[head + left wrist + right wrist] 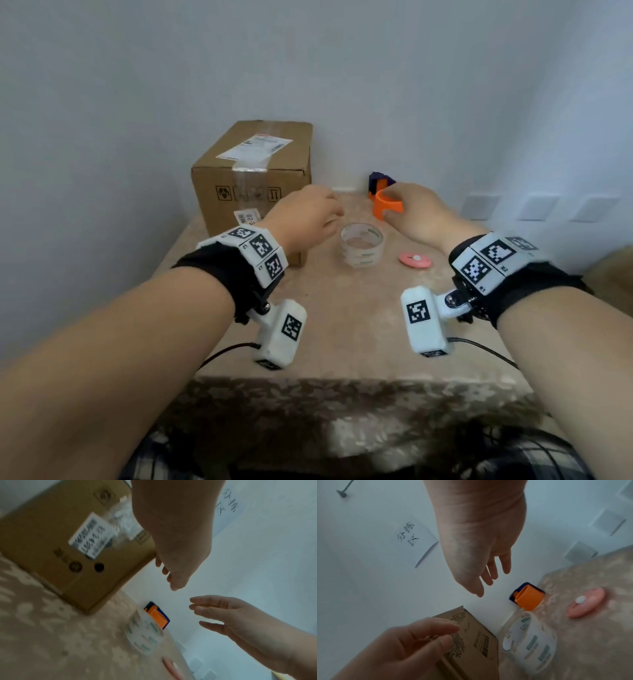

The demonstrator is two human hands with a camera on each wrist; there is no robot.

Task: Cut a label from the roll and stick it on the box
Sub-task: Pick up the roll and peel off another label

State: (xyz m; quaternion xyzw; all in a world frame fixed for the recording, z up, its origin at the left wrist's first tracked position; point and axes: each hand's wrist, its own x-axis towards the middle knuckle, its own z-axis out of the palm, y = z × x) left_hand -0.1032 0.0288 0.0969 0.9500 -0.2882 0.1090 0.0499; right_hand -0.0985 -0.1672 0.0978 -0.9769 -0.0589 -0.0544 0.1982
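1. Bench point(342, 325) with mottled beige cover, near edge at 6 o'clock, far edge against the white wall at 12.
2. Box point(253, 178), brown cardboard, at 10–11 o'clock in the far left corner, taped top, printed stickers on top and front face.
3. Label roll point(361, 248) stands on its edge-ring flat at bench centre, just right of the box's near corner, apart from it.
4. Orange dispenser point(387, 205) at 1 o'clock by the wall, a blue block behind it.
5. Pink cutter point(415, 260) at 3 o'clock of the roll, near, not touching.
6. Left hand point(305, 216) hovers over the gap between box and roll; fingers point(436, 628) loosely curled, holding nothing.
7. Right hand point(418, 212) hovers beyond the roll, in front of the dispenser; fingers point(205, 604) straight, released, holding nothing.
8. Free bench surface lies from the roll toward 6 o'clock.
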